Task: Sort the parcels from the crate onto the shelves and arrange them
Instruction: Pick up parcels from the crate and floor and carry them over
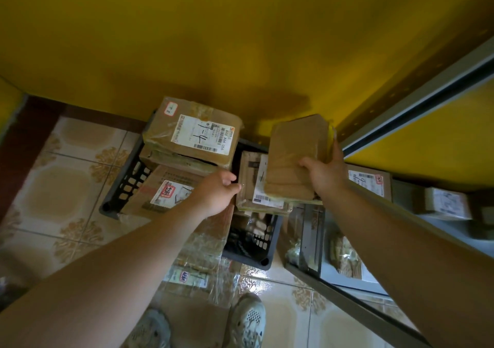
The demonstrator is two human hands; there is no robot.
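Above the black crate (128, 184), my right hand (324, 176) grips a taped brown parcel (296, 155) held up near the shelves (427, 85). My left hand (217, 192) pinches the edge of a labelled parcel (248, 179) lying on the crate's pile.

Crate (125, 184) on floor (53, 187) against wall (240, 40), parcels (192, 136) stacked inside; shelves (427, 88) at right hold boxes (443, 203).

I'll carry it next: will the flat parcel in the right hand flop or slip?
Probably stiff: the flat brown parcel looks straight though the right hand grips only its near edge. Likely light, held one-handed. Glossy tape could slip.
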